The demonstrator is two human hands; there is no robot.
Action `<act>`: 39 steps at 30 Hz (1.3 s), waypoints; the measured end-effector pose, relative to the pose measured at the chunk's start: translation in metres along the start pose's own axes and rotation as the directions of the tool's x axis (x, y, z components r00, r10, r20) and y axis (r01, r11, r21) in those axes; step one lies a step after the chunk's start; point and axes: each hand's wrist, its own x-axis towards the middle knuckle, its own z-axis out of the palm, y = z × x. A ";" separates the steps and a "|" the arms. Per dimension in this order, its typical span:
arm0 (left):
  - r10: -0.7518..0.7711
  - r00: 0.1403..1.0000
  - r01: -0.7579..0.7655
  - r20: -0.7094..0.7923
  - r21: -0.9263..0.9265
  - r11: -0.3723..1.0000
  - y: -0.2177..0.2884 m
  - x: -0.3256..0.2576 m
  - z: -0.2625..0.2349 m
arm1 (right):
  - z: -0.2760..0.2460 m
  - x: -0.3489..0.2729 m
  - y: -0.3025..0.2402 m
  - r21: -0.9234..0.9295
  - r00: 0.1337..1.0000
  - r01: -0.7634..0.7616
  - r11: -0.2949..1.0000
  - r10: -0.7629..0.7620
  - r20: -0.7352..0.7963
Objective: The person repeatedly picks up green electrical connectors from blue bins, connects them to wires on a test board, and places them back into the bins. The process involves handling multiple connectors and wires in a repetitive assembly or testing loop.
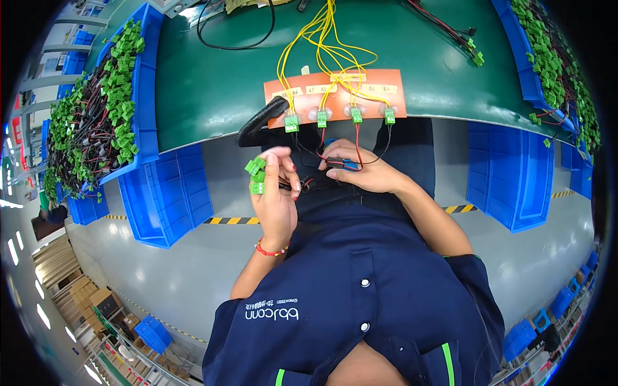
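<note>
Wiring work observed at a smooth green table point(212, 83)

Large blue plastic bins flank the table. The upper left bin point(148, 77) and the upper right bin point(519, 64) are heaped with green connectors on dark leads. Lower down, a deep blue bin point(168, 193) stands on the left and another deep blue bin point(505, 186) on the right.

A flat orange board point(380, 96) with pale label strips lies at the table's front edge. Thin yellow wires point(315, 32) cross the table to four small green terminal blocks point(356, 115) lined up along the board's near side. A thick black sleeve-like piece point(261, 122) overlaps the board's left end.

Both bare hands are in front of the table, below the board. The right hand point(367, 172) has its grip pinched, thumb against fingers, on a slim dark connector with blue parts point(344, 165). This connector lies within the grip, partly covered by the fingers; red and black wires run from it up to the terminal blocks.

The left hand point(275, 190) has its grip curled, holding a cluster of loose green plugs point(256, 168). The plugs project on the outer side of the thumb, well apart from the right grip; how the fingers bear on them is partly hidden.
</note>
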 end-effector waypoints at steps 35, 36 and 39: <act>-0.096 0.964 0.078 0.247 0.082 0.994 -0.005 0.023 0.023 | -0.055 -0.069 -0.053 0.681 0.946 0.238 0.692 -0.006 -0.324; -0.134 0.951 0.124 0.279 0.053 0.991 -0.004 0.024 0.022 | -0.056 -0.070 -0.055 0.675 0.942 0.250 0.694 -0.011 -0.336; -0.267 0.916 0.285 0.299 -0.016 0.959 0.003 0.023 0.028 | -0.056 -0.075 -0.057 0.666 0.935 0.242 0.705 0.013 -0.353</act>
